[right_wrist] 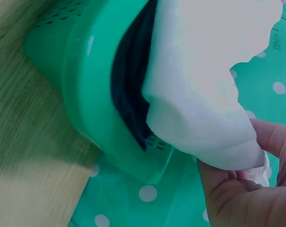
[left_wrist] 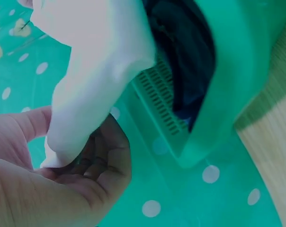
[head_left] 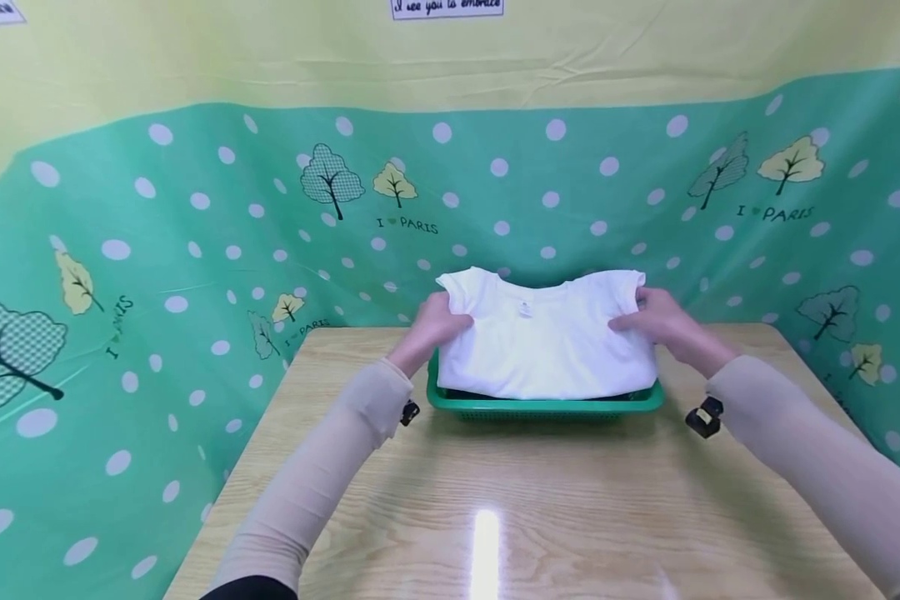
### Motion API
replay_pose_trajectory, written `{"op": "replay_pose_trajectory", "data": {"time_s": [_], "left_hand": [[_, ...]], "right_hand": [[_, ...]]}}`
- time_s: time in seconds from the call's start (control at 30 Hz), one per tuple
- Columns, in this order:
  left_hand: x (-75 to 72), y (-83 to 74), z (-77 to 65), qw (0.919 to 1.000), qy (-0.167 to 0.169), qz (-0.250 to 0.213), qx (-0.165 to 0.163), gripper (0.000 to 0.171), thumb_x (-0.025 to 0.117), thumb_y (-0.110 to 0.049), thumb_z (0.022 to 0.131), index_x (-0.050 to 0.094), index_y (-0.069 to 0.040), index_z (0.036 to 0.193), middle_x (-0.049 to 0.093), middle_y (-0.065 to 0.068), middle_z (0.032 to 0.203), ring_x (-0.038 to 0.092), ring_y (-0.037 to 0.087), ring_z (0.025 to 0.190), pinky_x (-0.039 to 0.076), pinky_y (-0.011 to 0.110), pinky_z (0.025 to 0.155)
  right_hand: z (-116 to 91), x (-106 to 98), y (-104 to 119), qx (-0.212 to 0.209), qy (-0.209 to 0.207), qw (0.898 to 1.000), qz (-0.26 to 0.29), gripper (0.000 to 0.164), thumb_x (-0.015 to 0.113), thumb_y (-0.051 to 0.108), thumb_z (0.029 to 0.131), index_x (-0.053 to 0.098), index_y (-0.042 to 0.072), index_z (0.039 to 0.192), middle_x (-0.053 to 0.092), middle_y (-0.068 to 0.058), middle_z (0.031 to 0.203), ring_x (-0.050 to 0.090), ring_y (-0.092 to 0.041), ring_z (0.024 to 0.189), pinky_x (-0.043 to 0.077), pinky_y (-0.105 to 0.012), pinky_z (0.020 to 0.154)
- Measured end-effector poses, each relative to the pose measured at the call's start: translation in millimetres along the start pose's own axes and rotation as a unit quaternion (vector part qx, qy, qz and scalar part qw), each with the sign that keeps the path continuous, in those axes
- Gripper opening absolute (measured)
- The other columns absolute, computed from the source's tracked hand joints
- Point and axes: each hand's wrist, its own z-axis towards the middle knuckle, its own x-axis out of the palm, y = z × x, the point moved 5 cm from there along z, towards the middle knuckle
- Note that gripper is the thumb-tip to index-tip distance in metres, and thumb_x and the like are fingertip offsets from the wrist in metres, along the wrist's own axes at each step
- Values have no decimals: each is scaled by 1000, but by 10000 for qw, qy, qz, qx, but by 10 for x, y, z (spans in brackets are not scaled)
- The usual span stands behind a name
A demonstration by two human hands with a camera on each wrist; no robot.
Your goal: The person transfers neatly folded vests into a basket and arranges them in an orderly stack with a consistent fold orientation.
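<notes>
A white short-sleeved shirt [head_left: 543, 342] is spread across the top of a green plastic basket [head_left: 547, 407], its neckline toward the back wall. My left hand [head_left: 437, 323] pinches the shirt at its left sleeve side, thumb on top and fingers curled underneath, as the left wrist view shows. At the opposite sleeve, my right hand [head_left: 656, 321] grips the cloth the same way, with thumb over and fingers below. Dark navy cloth [left_wrist: 181, 56] lies inside the basket under the shirt, showing along the near rim in both wrist views.
The basket stands toward the back of a light wooden table [head_left: 555, 483]. A green and yellow curtain [head_left: 525, 192] with white dots and printed trees hangs behind and along both sides. Small dark devices [head_left: 705, 417] are strapped at both wrists.
</notes>
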Motion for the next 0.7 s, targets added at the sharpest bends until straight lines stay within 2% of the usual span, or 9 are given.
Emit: {"op": "replay_pose_trajectory", "data": {"time_s": [0.27,0.37,0.57,0.7], "left_hand": [[120,123,37,9993,-35,380,-7,37,68,-5,95,57,8,129,63,21,118,60,31,102,56,44,93],[159,166,39,9985,-9,541,-60,37,67,-6,96,57,7,129,63,19,117,60,31,100,56,43,91],[208,208,50,9976,-53,683,39,32,68,-5,96,59,5,125,64,17,110,61,30,94,58,41,85],[236,206,52,9970,-1,764,109,31,68,-6,97,59,4,126,63,17,109,62,29,94,58,41,86]], "right_hand": [[61,104,-93,-144,163,9995,-211,66,69,16,101,36,-18,147,47,-34,136,54,-43,116,51,-57,101],[81,138,-112,-161,163,9994,-242,63,70,14,100,38,-18,144,48,-32,134,54,-41,115,51,-55,100],[134,181,-128,-160,140,9993,-306,58,69,13,100,41,-18,141,50,-31,132,54,-40,113,51,-52,99],[164,199,-132,-163,101,9992,-362,56,69,12,100,42,-17,139,50,-30,131,52,-40,113,48,-52,100]]}}
